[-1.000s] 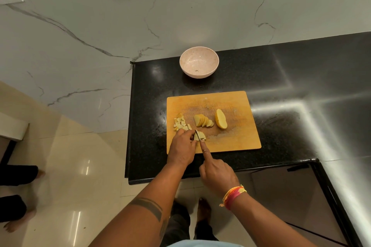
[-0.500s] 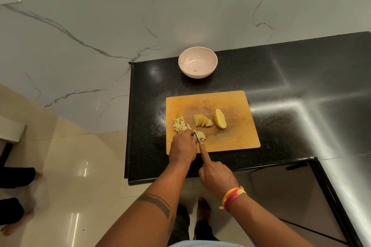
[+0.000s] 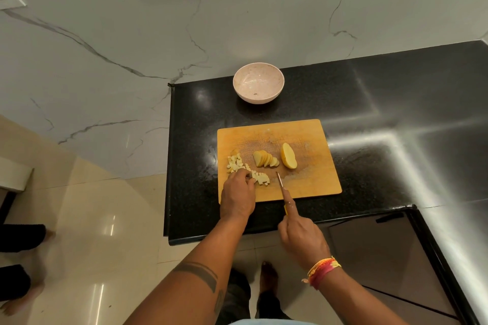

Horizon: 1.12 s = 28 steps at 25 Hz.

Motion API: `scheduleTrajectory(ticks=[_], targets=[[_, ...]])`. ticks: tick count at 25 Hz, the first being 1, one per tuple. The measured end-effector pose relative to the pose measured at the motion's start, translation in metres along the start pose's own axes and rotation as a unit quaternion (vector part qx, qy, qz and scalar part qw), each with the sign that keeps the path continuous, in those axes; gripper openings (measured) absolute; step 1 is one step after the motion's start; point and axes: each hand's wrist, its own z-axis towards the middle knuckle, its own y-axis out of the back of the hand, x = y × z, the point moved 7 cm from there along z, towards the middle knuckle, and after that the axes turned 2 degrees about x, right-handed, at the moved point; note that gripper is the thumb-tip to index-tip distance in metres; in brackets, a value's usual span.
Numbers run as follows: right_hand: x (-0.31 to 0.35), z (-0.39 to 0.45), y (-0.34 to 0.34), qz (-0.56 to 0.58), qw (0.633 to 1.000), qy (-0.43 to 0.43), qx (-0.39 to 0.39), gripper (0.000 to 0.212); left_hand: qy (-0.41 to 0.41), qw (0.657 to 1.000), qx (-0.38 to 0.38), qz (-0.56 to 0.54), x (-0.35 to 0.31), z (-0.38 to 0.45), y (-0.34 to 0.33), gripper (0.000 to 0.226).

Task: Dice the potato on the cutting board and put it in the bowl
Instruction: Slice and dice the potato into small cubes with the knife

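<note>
A wooden cutting board point(image 3: 311, 179) lies on the black counter. On it sit a potato half point(image 3: 288, 159), a fan of potato slices point(image 3: 265, 159) and a pile of diced potato point(image 3: 236, 165) at the left edge. More dice point(image 3: 261, 178) lie beside my left hand point(image 3: 237, 196), whose fingertips rest on them. My right hand point(image 3: 301, 237) grips a knife point(image 3: 280, 181) with the index finger along its back; the blade is to the right of the dice, apart from them. A pink bowl point(image 3: 258, 86) stands empty behind the board.
The black counter point(image 3: 396, 113) extends far to the right and ends just left of the board. A marble wall rises behind. A dark cabinet front point(image 3: 383, 258) is below the counter edge. Another person's feet point(image 3: 23, 258) are at the far left on the tiled floor.
My right hand has drawn the knife away to the right, off the potato piece it was cutting. My left hand stays on the freshly cut dice.
</note>
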Motion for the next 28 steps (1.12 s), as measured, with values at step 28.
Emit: scheduleTrajectory(ticks=[28], targets=[[0.041,0.025,-0.022,-0.027,0.999,0.013,0.039,0.078,-0.074,0.996,0.016,0.037,0.009,-0.004,0.0,0.008]])
